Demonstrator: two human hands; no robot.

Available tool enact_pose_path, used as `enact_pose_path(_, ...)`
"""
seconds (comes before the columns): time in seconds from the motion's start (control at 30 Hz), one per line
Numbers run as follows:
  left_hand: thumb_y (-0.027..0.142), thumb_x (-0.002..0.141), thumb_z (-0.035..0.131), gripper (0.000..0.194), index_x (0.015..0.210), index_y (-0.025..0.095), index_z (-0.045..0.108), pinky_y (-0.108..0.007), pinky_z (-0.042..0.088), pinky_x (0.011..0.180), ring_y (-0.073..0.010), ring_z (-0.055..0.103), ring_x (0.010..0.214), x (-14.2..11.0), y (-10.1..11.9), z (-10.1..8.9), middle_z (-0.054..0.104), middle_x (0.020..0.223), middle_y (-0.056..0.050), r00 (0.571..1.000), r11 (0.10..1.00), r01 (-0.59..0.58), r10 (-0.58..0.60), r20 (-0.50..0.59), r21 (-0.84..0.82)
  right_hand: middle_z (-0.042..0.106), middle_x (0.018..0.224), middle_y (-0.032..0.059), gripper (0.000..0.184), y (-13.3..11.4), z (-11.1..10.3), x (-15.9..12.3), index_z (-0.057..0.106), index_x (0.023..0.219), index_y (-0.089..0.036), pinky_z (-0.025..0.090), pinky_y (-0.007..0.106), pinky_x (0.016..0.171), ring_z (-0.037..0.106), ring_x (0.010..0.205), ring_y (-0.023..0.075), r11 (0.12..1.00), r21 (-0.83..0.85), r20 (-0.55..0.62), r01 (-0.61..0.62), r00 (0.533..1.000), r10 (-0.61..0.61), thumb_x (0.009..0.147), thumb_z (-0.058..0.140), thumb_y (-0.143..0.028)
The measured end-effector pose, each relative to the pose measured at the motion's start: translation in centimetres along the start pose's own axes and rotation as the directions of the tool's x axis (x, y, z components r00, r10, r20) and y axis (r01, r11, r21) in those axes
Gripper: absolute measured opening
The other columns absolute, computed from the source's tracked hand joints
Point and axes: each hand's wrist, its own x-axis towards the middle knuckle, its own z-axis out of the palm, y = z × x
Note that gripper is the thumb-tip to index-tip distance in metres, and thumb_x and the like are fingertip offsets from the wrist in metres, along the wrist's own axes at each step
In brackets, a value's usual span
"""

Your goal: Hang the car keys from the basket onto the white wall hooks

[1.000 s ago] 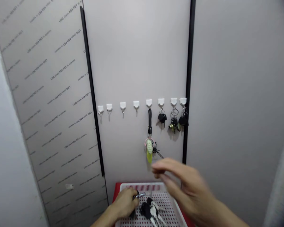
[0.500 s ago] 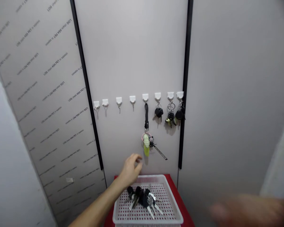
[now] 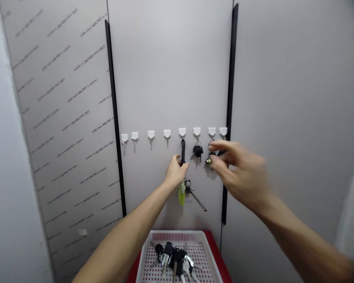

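Observation:
Nearly at the middle of the wall, my left hand (image 3: 176, 173) has its thumb and fingers curled round a black strap (image 3: 183, 151) that hangs from a hook. A green and yellow charm (image 3: 181, 194) dangles below, partly behind the hand, beside a small grey charm (image 3: 188, 184) with a dark ribbon. My right hand (image 3: 238, 171), smeared a little by motion, is raised with thumb and fingers apart. Its fingertips are at a key bunch (image 3: 211, 154) on the hook second from the right, and it partly hides the keys on the last hook. Contact there cannot be made out.
White hooks (image 3: 167, 134) run in a row across the wall panel. Black keys (image 3: 197, 151) hang between my hands. Below, a white perforated basket (image 3: 206, 236) holds several loose keys (image 3: 177, 257) on a red surface (image 3: 221, 263). Black strips (image 3: 231, 74) border the panel.
My left hand has risen from above the basket to the black strap. My right hand has swung up from the lower right to the hanging keys. The view has tilted slightly upward.

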Motion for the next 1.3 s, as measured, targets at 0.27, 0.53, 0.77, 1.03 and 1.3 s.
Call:
enact_pose_path(0.27,0.022,0.068,0.035,0.018,0.060,0.013,0.048,-0.017,0.029,0.037,-0.0056,0.039,0.036,1.6,1.2,0.9,0.045,0.044,0.002,0.983,0.974,0.144,-0.120,0.140,-0.176,0.057,0.074,0.0059,0.035,-2.1,-2.0,5.2,0.042,0.095,-0.016,0.037,0.026,0.058,0.052,0.068,0.0172,0.986,-0.124,-0.140,-0.110,0.986,0.092,0.063,0.046,-0.030)
enact_pose_path(0.53,0.023,0.068,0.035,0.017,0.060,0.013,0.046,-0.013,0.020,0.031,-0.0019,0.030,0.029,3.0,5.2,-1.9,0.040,0.040,0.006,0.999,0.924,-0.034,0.040,0.008,-0.381,0.057,0.076,0.0062,0.033,-4.2,-4.3,7.1,0.046,0.092,-0.017,0.037,0.027,0.060,0.052,0.069,0.0174,0.996,-0.069,-0.303,-0.048,0.953,0.025,0.064,0.041,-0.032)
enact_pose_path(0.77,0.022,0.066,0.035,0.016,0.060,0.014,0.047,-0.015,0.019,0.031,-0.0020,0.025,0.027,3.9,6.9,-3.5,0.036,0.036,0.007,0.996,0.950,-0.047,0.067,0.055,-0.309,0.058,0.080,0.0041,0.028,-5.0,-6.0,7.9,0.050,0.088,-0.018,0.037,0.024,0.062,0.051,0.072,0.0158,0.986,-0.134,-0.163,0.099,0.979,-0.121,0.063,0.041,-0.027)
enact_pose_path(1.03,0.023,0.064,0.037,0.016,0.058,0.013,0.048,-0.016,0.022,0.036,-0.0032,0.031,0.031,-0.8,0.1,-2.3,0.042,0.036,0.005,0.970,0.975,0.105,-0.057,0.234,-0.196,0.057,0.083,0.0059,0.030,-2.3,-6.0,6.4,0.048,0.093,-0.018,0.036,0.025,0.062,0.051,0.075,0.0167,0.964,-0.256,0.070,0.072,0.996,-0.055,0.067,0.036,-0.026)
enact_pose_path(1.3,0.026,0.065,0.036,0.018,0.061,0.013,0.048,-0.016,0.022,0.038,-0.0037,0.032,0.033,-3.2,-3.0,-2.4,0.044,0.039,0.005,0.926,0.963,0.203,-0.130,0.353,-0.178,0.057,0.084,0.0072,0.033,-6.1,-7.0,9.2,0.045,0.098,-0.017,0.034,0.026,0.061,0.050,0.074,0.0181,0.907,-0.398,0.059,0.142,0.990,-0.129,0.068,0.035,-0.026)
